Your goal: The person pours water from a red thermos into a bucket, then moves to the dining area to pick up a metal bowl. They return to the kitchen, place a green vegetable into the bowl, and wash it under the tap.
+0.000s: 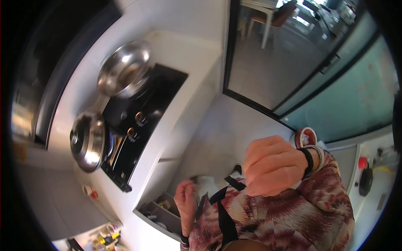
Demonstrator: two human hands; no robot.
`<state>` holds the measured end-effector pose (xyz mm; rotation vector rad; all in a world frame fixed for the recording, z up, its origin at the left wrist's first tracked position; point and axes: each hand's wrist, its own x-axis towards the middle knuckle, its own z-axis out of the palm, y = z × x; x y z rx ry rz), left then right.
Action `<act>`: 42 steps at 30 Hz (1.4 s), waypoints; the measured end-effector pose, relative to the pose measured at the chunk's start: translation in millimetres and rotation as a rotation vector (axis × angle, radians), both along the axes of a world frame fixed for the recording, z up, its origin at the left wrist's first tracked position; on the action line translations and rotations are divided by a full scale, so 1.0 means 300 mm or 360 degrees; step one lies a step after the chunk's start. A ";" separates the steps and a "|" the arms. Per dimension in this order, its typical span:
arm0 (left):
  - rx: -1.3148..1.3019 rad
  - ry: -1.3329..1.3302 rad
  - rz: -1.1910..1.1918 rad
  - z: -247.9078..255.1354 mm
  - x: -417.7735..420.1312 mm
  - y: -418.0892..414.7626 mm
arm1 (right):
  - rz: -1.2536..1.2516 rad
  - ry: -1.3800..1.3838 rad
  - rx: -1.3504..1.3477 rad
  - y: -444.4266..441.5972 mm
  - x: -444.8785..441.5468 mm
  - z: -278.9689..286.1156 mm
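Observation:
My right hand (pixel 273 166) is raised in front of my chest, close to the camera. Its back faces me and its fingers curl under, so the palm and anything in it are hidden. A black band (pixel 307 161) and a pale bangle (pixel 318 157) circle that wrist. Lower down, my left hand (pixel 185 196) is held with bent fingers beside an open drawer (pixel 158 213); blur hides whether it grips anything. Small items lie in the drawer's compartments. Black straps (pixel 226 219) hang over my patterned red and cream top (pixel 276 216).
On the left, a black gas hob (pixel 163 84) carries a shiny steel pan (pixel 124 70) and a lidded steel pot (pixel 89 141). A bin with a red rim (pixel 306 138) stands by the glass sliding door (pixel 345 91). Several bottles (pixel 106 238) crowd the lower left counter.

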<state>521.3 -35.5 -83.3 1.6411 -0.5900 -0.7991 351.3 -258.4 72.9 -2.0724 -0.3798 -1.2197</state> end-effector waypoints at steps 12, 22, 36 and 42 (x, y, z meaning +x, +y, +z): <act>0.0138 -0.0462 -0.0747 -0.071 -0.124 -0.401 | -0.0364 0.0246 0.0270 -0.135 -0.333 -0.281; 0.0179 -0.0120 -0.0805 -0.077 -0.133 -0.783 | -0.0680 0.0423 0.0149 -0.397 -0.354 -0.303; -0.0013 -0.0106 -0.0962 -0.042 -0.022 -1.478 | -0.1207 0.0262 0.0192 -0.870 -0.263 -0.331; -0.0013 -0.0007 -0.1518 -0.155 -0.085 -1.757 | -0.1751 0.0317 0.0345 -0.901 -0.359 -0.349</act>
